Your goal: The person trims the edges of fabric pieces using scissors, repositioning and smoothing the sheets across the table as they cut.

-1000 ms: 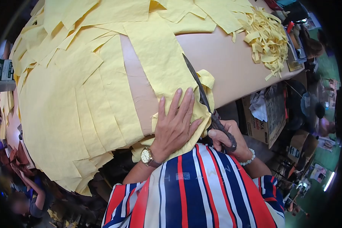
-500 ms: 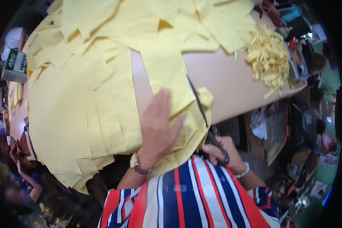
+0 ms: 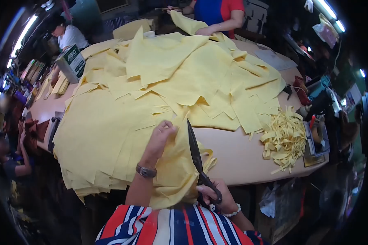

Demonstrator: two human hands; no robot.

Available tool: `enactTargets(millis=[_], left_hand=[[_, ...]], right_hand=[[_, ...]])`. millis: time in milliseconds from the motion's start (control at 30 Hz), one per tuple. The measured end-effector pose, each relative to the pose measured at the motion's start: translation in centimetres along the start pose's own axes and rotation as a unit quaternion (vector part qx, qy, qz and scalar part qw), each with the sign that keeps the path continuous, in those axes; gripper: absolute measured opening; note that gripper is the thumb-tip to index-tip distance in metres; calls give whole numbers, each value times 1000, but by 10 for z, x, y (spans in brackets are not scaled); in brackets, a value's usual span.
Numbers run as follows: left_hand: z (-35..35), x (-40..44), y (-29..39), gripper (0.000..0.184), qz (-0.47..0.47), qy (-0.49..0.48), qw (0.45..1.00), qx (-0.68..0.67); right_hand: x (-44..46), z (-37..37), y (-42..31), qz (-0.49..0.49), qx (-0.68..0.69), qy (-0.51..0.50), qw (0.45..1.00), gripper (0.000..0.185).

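A cloth-cutting workshop: worktable (image 3: 241,157), yellow fabric (image 3: 176,65), scissors (image 3: 195,153), offcuts (image 3: 285,139).

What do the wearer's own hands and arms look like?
Left hand and right hand are ungloved. On the left, a brown wrist strap; on the right, a bracelet of pale round beads. Short sleeves are striped red, white and navy.

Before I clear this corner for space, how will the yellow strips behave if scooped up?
The yellow strips look limp, curling over one another, so they'll probably sag. Being loosely tangled, some may trail off. Their thinness suggests little weight.
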State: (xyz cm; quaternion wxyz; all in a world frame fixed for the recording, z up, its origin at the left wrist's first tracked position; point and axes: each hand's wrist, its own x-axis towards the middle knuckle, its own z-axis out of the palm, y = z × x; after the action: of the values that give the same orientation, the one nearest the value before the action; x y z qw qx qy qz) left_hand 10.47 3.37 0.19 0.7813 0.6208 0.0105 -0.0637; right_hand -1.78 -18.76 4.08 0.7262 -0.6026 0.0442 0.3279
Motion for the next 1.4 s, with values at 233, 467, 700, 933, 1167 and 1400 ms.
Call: enactTargets(millis=[233,467,700,933,1167,1400], left_hand=[[-24,-13,30,40,-98,88,991,36],[-32,-32,54,51,159,55,975,-145],[-40,-23,88,54,127,8,985,-117],[-39,14,74,45,-21,36,999,-10],[-35,19,77,56,116,0,993,-30],[-19,1,69,63,152,10,983,-100]], right_hand=[[11,20,-29,-25,-29,-66,997,24],[24,24,-29,-31,-11,-108,994,27],[29,14,-30,-54,47,-107,992,24],[41,2,-17,-34,68,-95,993,25],[41,-2,-21,-25,54,-91,994,25],[33,10,-17,-37,31,-84,995,32]])
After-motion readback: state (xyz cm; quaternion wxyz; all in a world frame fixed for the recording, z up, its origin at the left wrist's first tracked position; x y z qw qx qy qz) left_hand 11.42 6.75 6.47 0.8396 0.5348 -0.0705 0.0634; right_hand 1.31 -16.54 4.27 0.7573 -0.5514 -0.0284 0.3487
